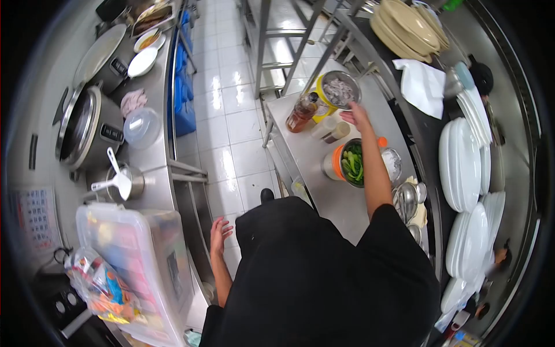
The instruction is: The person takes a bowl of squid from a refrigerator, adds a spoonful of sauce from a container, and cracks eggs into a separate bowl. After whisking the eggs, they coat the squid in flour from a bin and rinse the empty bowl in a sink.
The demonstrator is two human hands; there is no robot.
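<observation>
My right hand (356, 117) reaches out over the steel table (289, 107), fingers apart and holding nothing. Its fingertips are right by the rim of a metal bowl (340, 89) of greyish-white pieces. Just left of this hand stand pale-capped bottles (334, 132) and a bottle of reddish-brown liquid (302, 113). Under my right forearm, a container of green leafy vegetables (352, 163) is partly covered, with a bowl of white pieces (392, 164) on the forearm's other side. My left hand (219, 235) hangs low beside the left counter, its fingers loosely spread and touching nothing.
Stacked white plates (459, 165), a white cloth (420, 87) and beige oval dishes (404, 29) line the right shelf. Large pots (92, 124), a clear plastic bowl (141, 128) and a lidded storage box (136, 248) stand left. Tiled floor (225, 115) runs between.
</observation>
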